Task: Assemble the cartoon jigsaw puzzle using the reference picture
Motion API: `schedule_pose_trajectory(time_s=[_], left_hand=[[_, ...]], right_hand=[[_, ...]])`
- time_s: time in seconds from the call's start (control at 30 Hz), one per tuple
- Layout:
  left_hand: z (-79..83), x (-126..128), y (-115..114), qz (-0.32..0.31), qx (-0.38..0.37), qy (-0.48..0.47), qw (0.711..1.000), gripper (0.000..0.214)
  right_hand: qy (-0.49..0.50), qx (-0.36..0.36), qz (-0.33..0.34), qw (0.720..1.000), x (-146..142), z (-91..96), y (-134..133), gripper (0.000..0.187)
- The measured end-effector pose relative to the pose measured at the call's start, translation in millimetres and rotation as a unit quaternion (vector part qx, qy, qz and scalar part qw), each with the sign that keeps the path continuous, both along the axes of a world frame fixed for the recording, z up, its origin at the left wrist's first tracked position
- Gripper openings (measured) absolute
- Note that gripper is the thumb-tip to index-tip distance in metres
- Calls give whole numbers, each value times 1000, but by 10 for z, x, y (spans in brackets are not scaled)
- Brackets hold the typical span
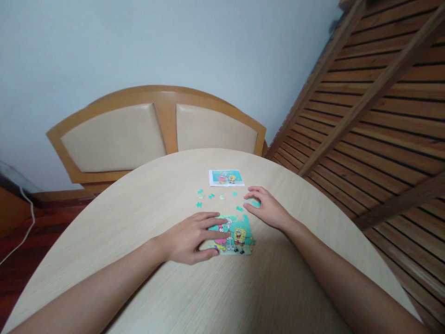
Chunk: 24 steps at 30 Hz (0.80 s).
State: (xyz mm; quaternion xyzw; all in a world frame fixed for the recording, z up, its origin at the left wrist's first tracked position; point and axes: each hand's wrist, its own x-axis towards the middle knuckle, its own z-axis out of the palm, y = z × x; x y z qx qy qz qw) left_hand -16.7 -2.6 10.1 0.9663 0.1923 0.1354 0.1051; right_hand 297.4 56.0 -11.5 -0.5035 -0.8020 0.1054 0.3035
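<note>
We note left hand [187, 237], fingers spread flat on the puzzle [239, 234], likely bracing it; right hand [267, 208] loosely curled, thumb apart, nothing visibly gripped; teal pieces [256, 203] beneath its fingers.

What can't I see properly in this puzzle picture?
All in the head view:
- Part of the puzzle: the left hand covers some of its left side.
- Loose pieces beside the right hand: the hand partly hides them, so I can't tell if it touches one.
- Tiny details on the picture sheet: too small and blurry.
- The table's near side: cut off by the bottom edge.
</note>
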Motion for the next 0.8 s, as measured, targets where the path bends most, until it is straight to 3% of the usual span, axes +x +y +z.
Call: schedule_pose_trajectory(time_s=[0.33, 0.8], left_hand=[[8, -1, -1, -8, -3, -25, 1000, 47], [3, -9, 11, -9, 0, -23, 1000, 49]], right_hand=[[-44, -85, 24, 995, 139, 67, 32, 20], [-86, -50, 37, 994, 13, 278, -103, 14]])
